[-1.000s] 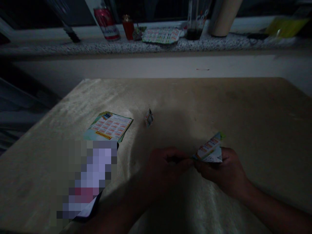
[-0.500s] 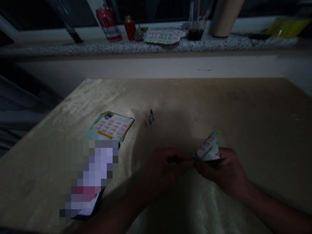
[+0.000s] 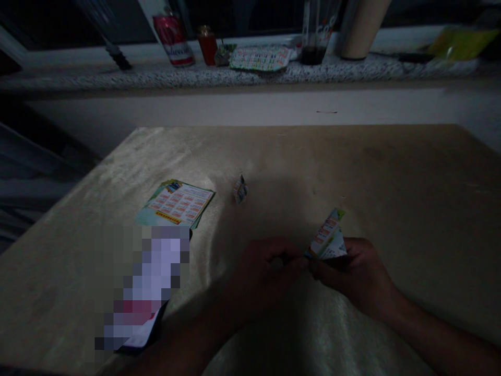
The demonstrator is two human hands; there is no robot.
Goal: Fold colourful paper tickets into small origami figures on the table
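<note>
A folded printed paper (image 3: 327,239), with orange-and-white calendar blocks and a green tip, is held between both hands above the table. My left hand (image 3: 270,269) pinches its lower left corner between thumb and fingers. My right hand (image 3: 356,274) grips the lower right part, its thumb meeting the left fingertips at the bottom corner. Farther off, a small folded paper piece (image 3: 240,190) stands on the table. To its left lies a stack of printed calendar sheets (image 3: 180,202). A phone (image 3: 148,292) with a pixelated screen lies below the stack, beside my left forearm.
The table (image 3: 407,183) has a shiny beige cover and meets a white wall at the back. On the granite sill (image 3: 156,78) stand a red can (image 3: 174,40), a red jar (image 3: 208,47), a blister pack (image 3: 260,57), a glass with dark liquid (image 3: 313,44) and a beige cylinder (image 3: 362,31).
The paper in my hands has tilted and shifted slightly left, so its upper part looks narrower and more of the green tip shows. Both hands keep their hold.
</note>
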